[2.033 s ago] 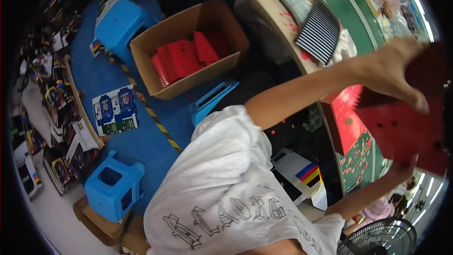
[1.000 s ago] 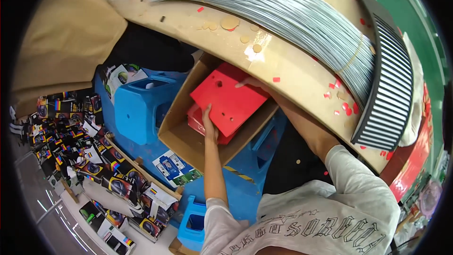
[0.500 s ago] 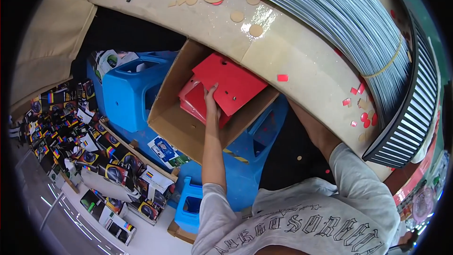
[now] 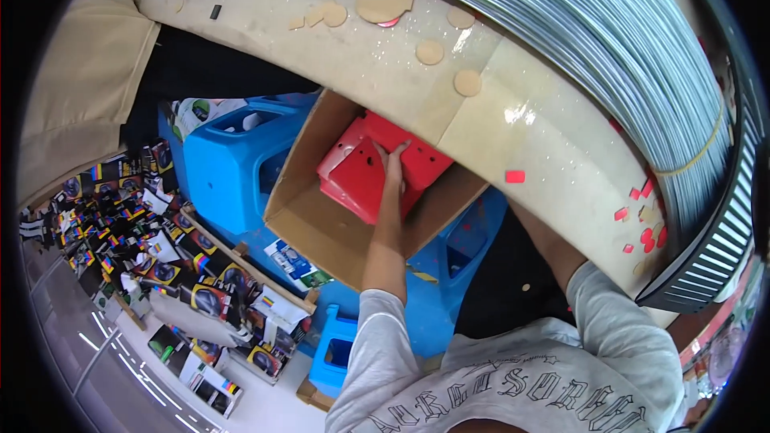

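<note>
Well, the table [image 4: 486, 130] hides the right hand, so I can't tell its grip, while the left hand [image 4: 391, 162] rests, fingers apart, on red sheets [image 4: 351, 178] that look light, stiff and slippery, best held by their edges, inside the box [image 4: 319, 224].

Holed red sheets [image 4: 353, 180] inside carton [image 4: 325, 228]

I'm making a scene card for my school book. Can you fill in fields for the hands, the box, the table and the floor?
Left hand: touching flat, shiny red sheets with small holes
Right hand: hidden; right forearm shows beside the table edge
Box: open brown cardboard box, red sheets inside
Table: pale tan table bearing a long bundle of thin silvery rods
Floor: blue plastic stool left of the box
</note>
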### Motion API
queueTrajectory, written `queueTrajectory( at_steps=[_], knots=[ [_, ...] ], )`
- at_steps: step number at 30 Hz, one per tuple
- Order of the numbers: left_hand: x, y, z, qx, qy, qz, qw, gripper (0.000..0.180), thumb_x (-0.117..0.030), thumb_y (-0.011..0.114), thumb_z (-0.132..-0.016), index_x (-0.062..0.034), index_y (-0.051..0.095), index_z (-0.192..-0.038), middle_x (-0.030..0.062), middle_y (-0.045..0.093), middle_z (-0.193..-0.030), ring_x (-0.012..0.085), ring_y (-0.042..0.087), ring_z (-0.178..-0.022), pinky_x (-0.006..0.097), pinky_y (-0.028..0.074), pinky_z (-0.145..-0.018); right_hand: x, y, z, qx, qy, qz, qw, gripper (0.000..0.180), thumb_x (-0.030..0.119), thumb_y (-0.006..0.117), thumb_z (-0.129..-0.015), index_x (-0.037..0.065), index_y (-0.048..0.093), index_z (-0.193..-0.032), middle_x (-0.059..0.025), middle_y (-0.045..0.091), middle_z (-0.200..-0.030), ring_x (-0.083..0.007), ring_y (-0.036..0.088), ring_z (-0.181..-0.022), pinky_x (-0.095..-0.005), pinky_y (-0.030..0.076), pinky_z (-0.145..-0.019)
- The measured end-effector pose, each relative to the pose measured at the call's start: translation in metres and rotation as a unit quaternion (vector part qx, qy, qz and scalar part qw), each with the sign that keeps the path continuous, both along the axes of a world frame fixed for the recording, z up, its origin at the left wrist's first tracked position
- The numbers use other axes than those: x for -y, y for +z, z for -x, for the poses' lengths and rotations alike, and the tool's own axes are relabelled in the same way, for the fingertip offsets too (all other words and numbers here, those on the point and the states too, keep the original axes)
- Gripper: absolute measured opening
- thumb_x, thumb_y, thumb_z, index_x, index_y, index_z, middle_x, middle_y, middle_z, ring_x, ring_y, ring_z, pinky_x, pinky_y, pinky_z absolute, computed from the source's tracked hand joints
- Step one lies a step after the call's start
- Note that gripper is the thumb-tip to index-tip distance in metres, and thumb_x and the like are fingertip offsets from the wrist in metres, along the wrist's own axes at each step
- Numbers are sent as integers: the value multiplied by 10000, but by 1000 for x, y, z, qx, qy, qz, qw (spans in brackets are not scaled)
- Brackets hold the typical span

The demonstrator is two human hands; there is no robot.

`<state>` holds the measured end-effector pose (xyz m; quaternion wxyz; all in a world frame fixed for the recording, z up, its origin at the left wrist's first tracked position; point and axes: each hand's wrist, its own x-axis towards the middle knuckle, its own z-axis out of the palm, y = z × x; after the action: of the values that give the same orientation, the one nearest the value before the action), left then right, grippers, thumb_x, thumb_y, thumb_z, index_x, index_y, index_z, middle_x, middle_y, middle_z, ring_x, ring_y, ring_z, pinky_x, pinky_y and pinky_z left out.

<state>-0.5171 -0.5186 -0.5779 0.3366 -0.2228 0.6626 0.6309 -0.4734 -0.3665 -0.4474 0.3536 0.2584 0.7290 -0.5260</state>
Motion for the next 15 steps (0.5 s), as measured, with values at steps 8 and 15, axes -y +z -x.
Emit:
queueTrajectory(
  at_steps=[8,15],
  knots=[
    [-93,29,-43,-58,41,-20,997,1223,-393,813,-756,-42,7,-1606,224,329,-1558,352,412,-1377,449,356,-1140,-71,-138,-76,64,62,-185,979,1069,508,783,-790,30,232,-1572,-241,421,-1529,-320,391,-1440,-404,346,-1167],
    [-4,41,-58,-4,16,5,1000,1189,-449,769,-810,-27,-12,-1601,207,274,-1599,318,357,-1431,429,361,-1139,-22,-108,-43,-29,135,-45,989,1247,614,770,-740,54,54,-1595,-239,243,-1618,-353,275,-1492,-424,271,-1215]
  ],
)
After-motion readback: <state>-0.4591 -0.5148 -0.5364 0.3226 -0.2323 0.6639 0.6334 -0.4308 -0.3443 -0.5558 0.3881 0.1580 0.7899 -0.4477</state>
